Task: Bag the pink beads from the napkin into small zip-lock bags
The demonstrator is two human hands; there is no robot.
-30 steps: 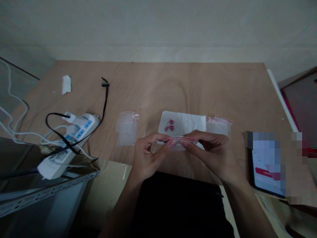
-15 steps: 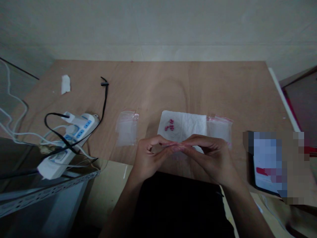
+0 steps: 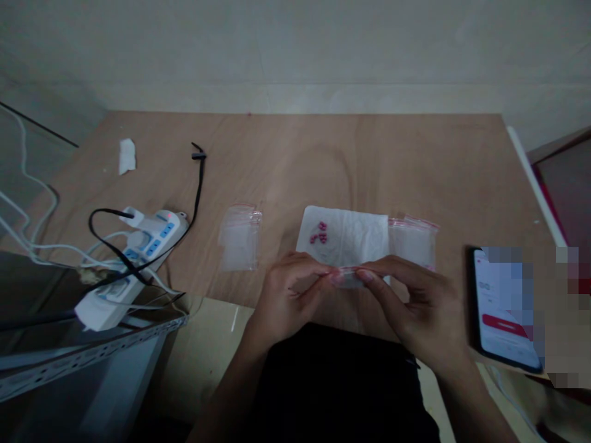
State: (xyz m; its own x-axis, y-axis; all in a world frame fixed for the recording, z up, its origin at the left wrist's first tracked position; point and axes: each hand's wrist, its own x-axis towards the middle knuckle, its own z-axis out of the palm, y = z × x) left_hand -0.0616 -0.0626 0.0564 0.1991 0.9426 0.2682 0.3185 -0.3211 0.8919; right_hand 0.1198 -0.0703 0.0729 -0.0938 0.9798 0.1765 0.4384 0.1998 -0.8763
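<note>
Between both hands is a small clear zip bag (image 3: 349, 278), held by its top edge above the front of the table. My left hand (image 3: 293, 292) pinches the bag's left corner with thumb and forefinger. At its right corner, the thumb and forefinger of my right hand (image 3: 413, 301) are closed on it too. Whether anything is inside the bag I cannot make out. Just beyond the hands lies a white paper sheet (image 3: 360, 231), and several small dark pink beads or pellets (image 3: 322, 236) rest on its left half.
Clear zip bags (image 3: 240, 240) lie left of the sheet, and more zip bags (image 3: 412, 243) lie to its right. A power strip (image 3: 150, 240) with tangled cables is at the left edge. A phone (image 3: 503, 314) lies at the right. A white scrap (image 3: 127, 156) is at the back left.
My fingertips have moved apart along the bag's top edge, the right hand shifting right, so more of the clear bag shows between them. The view has shifted slightly.
</note>
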